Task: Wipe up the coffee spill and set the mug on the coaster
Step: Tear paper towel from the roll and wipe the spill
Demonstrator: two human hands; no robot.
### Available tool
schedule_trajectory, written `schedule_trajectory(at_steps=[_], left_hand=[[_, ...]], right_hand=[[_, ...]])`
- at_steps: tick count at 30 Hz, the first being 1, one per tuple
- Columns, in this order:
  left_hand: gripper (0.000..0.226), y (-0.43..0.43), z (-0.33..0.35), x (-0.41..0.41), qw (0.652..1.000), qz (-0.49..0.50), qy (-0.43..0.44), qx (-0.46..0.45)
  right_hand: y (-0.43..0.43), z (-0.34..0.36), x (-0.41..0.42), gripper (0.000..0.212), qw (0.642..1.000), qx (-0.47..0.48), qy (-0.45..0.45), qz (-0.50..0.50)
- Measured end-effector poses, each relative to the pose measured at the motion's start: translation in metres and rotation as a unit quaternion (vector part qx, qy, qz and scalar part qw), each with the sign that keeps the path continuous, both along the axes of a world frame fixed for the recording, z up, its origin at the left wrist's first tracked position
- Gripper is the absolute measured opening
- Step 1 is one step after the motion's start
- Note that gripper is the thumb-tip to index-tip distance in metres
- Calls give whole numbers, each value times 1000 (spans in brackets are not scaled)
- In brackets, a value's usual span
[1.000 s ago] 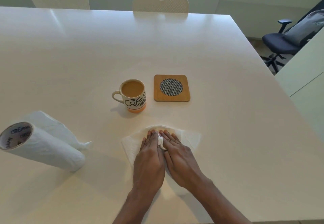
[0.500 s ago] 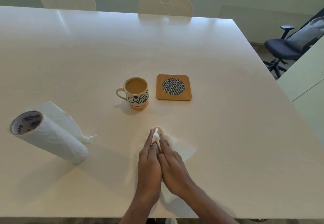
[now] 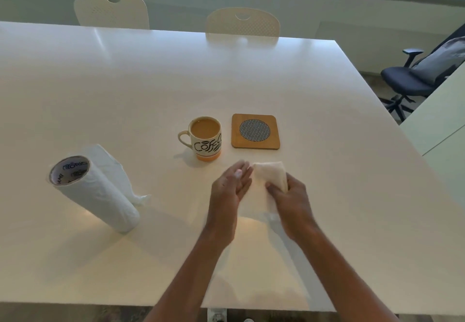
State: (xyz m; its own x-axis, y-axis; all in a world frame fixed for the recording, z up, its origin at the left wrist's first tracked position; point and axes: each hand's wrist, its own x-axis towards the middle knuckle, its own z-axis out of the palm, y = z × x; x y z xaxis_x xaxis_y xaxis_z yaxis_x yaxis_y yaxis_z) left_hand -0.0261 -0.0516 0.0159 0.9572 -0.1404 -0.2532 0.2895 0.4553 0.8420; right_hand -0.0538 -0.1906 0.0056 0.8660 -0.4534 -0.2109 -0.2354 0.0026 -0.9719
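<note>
**Hands with paper towel beside the mug**

White table [image 3: 125, 90] carries every item. Paper towel roll [image 3: 94, 194] lies on its side, well left of the mug, a loose sheet trailing behind it. Right hand [image 3: 292, 203], in front of the mug and to its right, has fingers closed around a bunched paper towel [image 3: 270, 174]. Left hand [image 3: 227, 190], in front of the mug, is open-palmed, fingers loosely extended, blurred. Wooden coaster [image 3: 255, 131] sits bare, just right of the mug. Mug [image 3: 205, 138], filled with coffee, stands upright on the table, handle pointing left.
</note>
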Motion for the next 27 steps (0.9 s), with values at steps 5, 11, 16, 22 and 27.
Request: schedule_trajectory(at_steps=[5,11,16,22,27], left_hand=[[30,20,13,24,969,88,-133,188],[30,32,2,25,950,102,-138,260],[32,42,-15,21,939,104,-131,300],[37,63,-35,18,820,73,-244,512],[55,73,-57,23,731,-31,-237,639]], right_hand=[[-32,14,11,23,989,146,-7,14],[-39,20,10,42,974,-195,-112,-31],[-31,1,9,69,849,-515,-111,30],[-4,-39,-15,72,851,-504,60,132],[16,-48,-23,68,855,-490,86,146]])
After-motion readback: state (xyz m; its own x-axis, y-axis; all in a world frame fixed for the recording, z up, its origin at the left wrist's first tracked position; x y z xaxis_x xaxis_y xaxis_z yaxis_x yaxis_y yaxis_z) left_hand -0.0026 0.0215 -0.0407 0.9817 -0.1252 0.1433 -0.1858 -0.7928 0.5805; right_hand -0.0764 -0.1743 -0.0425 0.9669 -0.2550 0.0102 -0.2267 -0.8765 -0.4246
